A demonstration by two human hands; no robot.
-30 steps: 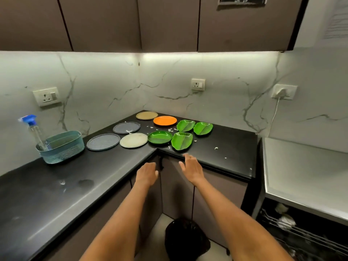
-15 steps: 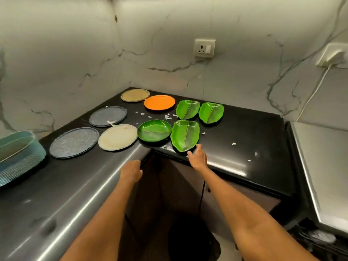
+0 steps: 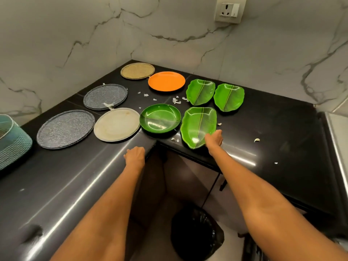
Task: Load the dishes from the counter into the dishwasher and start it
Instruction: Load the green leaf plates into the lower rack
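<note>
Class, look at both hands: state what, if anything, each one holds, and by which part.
The right hand takes the nearest leaf-shaped green plate by its near right rim. The left hand rests on the counter edge, holding nothing.

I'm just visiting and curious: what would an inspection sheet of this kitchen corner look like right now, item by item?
Surface: black L-shaped counter, glossy, with white scraps scattered among the dishes.
Job's things: eight dishes lying flat: tan plate, orange plate, two grey speckled plates, cream plate, round green plate, three green leaf-shaped dishes.
Clutter: teal basket at the left edge.
Hands: right hand grips the near rim of the nearest leaf dish; left hand rests on the counter's edge.
Cables: nothing seen.
Surroundings: marble wall, wall socket, black bin bag on the floor below.
</note>
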